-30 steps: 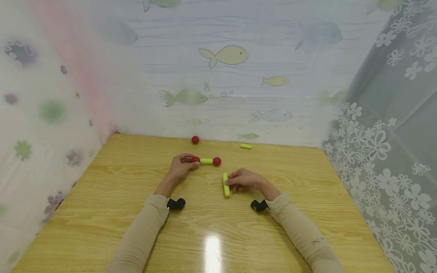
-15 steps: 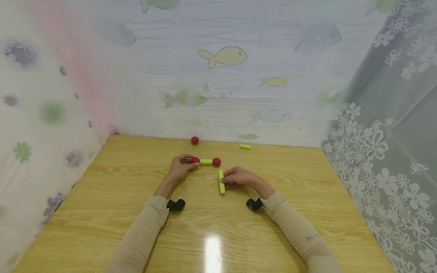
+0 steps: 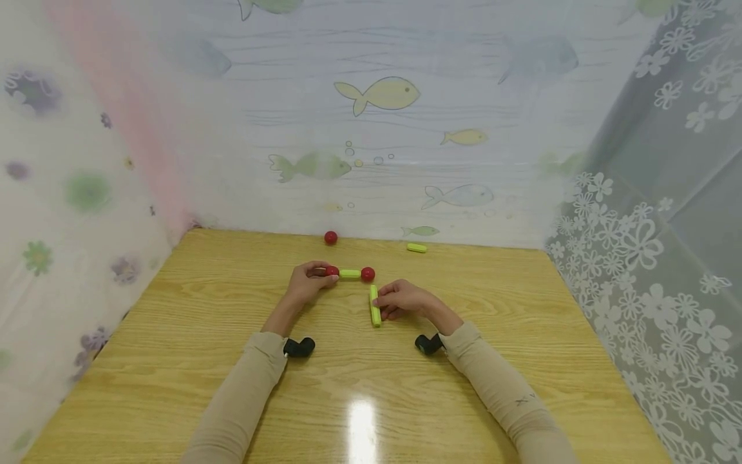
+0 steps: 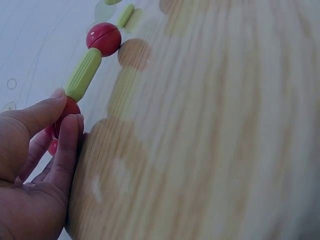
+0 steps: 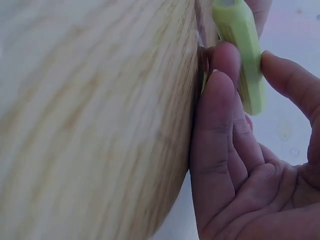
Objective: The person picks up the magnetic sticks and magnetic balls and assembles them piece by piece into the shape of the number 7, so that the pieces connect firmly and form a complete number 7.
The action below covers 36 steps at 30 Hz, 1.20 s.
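My left hand [image 3: 307, 282] pinches a red ball [image 3: 332, 271] between thumb and fingers. That ball forms the left end of a dumbbell-shaped piece: a short yellow-green rod [image 3: 350, 274] links it to a second red ball [image 3: 368, 274]. In the left wrist view the ribbed rod [image 4: 83, 74] and far ball [image 4: 104, 39] show plainly, while fingers partly cover the near ball. Just to the right and closer to me, my right hand [image 3: 408, 299] grips a longer yellow-green rod [image 3: 375, 306] by thumb and fingertips. Its far end points toward the right ball, with a small gap between them.
A loose red ball [image 3: 331, 238] lies by the back edge of the wooden table [image 3: 220, 258]. Farther right back there is a short yellow-green rod [image 3: 417, 247]. A curtain printed with fish [image 3: 394, 94] stands right behind the table.
The right hand has shifted left and slightly forward, bringing its rod nearer the right red ball. The left hand and the dumbbell-shaped piece stay in place.
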### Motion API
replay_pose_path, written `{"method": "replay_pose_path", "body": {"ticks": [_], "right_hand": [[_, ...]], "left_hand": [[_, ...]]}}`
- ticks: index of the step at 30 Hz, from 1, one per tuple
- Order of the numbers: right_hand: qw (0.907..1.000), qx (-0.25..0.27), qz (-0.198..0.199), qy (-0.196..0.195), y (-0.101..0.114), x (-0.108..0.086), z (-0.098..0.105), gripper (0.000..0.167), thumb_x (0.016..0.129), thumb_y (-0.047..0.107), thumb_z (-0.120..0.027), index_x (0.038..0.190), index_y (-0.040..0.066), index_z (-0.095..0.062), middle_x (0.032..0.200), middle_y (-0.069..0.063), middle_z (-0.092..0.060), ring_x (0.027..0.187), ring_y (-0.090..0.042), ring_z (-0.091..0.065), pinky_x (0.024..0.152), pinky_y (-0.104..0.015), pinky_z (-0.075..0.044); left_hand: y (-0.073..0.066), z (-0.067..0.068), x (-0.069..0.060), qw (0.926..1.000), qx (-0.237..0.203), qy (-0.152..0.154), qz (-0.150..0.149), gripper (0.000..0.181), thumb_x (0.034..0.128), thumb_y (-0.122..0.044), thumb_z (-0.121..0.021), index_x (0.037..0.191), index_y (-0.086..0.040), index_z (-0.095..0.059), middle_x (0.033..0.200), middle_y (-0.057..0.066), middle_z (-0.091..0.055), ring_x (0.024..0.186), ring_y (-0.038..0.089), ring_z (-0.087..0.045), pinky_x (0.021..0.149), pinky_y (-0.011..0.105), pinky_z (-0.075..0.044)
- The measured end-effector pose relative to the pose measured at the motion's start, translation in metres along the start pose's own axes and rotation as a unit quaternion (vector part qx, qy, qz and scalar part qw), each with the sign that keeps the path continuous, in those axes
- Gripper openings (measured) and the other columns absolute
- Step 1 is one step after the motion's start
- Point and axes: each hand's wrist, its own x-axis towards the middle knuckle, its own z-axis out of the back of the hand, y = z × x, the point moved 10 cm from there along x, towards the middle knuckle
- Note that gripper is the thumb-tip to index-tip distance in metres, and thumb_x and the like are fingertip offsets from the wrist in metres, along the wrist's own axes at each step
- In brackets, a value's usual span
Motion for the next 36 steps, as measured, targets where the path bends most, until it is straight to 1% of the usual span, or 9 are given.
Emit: {"method": "replay_pose_path", "body": {"ticks": [6,11,16,21,25,30,36], "right_hand": [[0.9996,-0.012,-0.012,-0.023,0.002,0.011,0.004,0.021,0.1,0.024,-0.067,0.108,0.004,-0.07,0.074,0.0,-0.068,0.066,-0.01,-0.065,0.064,-0.023,-0.055],[0.9991,-0.014,-0.019,-0.036,0.003,0.017,0.008,0.025,0.099,0.025,-0.068,0.111,0.003,-0.07,0.074,0.0,-0.067,0.065,-0.009,-0.065,0.063,-0.023,-0.054],[0.9987,-0.007,-0.018,-0.047,0.004,0.023,0.011,0.03,0.099,0.025,-0.068,0.117,0.001,-0.069,0.077,0.001,-0.068,0.066,-0.009,-0.065,0.064,-0.022,-0.055],[0.9985,0.003,-0.02,-0.051,0.004,0.028,0.014,0.03,0.099,0.024,-0.068,0.117,0.0,-0.07,0.079,0.0,-0.068,0.067,-0.009,-0.066,0.064,-0.022,-0.056],[0.9986,0.002,-0.018,-0.049,0.002,0.026,0.013,0.031,0.099,0.024,-0.068,0.119,-0.001,-0.069,0.082,0.0,-0.069,0.068,-0.01,-0.066,0.066,-0.023,-0.057],[0.9988,-0.002,-0.018,-0.046,0.001,0.024,0.013,0.036,0.099,0.024,-0.068,0.125,-0.001,-0.067,0.085,-0.001,-0.071,0.069,-0.01,-0.067,0.068,-0.024,-0.058],[0.9988,-0.01,-0.017,-0.044,0.0,0.02,0.011,0.04,0.1,0.024,-0.067,0.129,-0.003,-0.065,0.086,-0.001,-0.071,0.07,-0.009,-0.067,0.068,-0.024,-0.058]], "left_hand": [[0.0,0.003,0.011,1.0,-0.002,0.008,-0.003,0.042,0.0907,-0.016,-0.08,0.128,-0.002,-0.064,0.125,0.02,-0.066,0.106,0.025,-0.064,0.083,0.023,-0.053],[0.001,0.004,0.016,0.9999,-0.006,0.012,-0.003,0.043,0.0908,-0.016,-0.079,0.128,-0.002,-0.064,0.126,0.021,-0.065,0.106,0.025,-0.064,0.083,0.023,-0.053],[0.003,0.005,0.023,0.9999,-0.006,0.014,0.0,0.042,0.0907,-0.016,-0.08,0.128,-0.003,-0.064,0.126,0.019,-0.065,0.106,0.024,-0.064,0.082,0.022,-0.053],[0.004,0.004,0.028,0.9998,-0.013,0.018,-0.002,0.041,0.0909,-0.015,-0.079,0.127,-0.003,-0.064,0.125,0.019,-0.066,0.105,0.024,-0.065,0.081,0.023,-0.054],[0.004,0.002,0.022,0.9997,-0.017,0.017,-0.005,0.041,0.0909,-0.015,-0.079,0.127,-0.003,-0.064,0.125,0.019,-0.066,0.104,0.023,-0.065,0.081,0.022,-0.055],[0.004,0.0,0.015,0.9997,-0.016,0.014,-0.011,0.042,0.0913,-0.016,-0.079,0.128,-0.001,-0.064,0.125,0.021,-0.066,0.101,0.021,-0.066,0.08,0.022,-0.055],[0.004,-0.001,0.007,0.9999,-0.011,0.007,-0.006,0.041,0.0914,-0.016,-0.079,0.127,-0.002,-0.064,0.125,0.02,-0.066,0.105,0.025,-0.065,0.081,0.023,-0.055]]}}
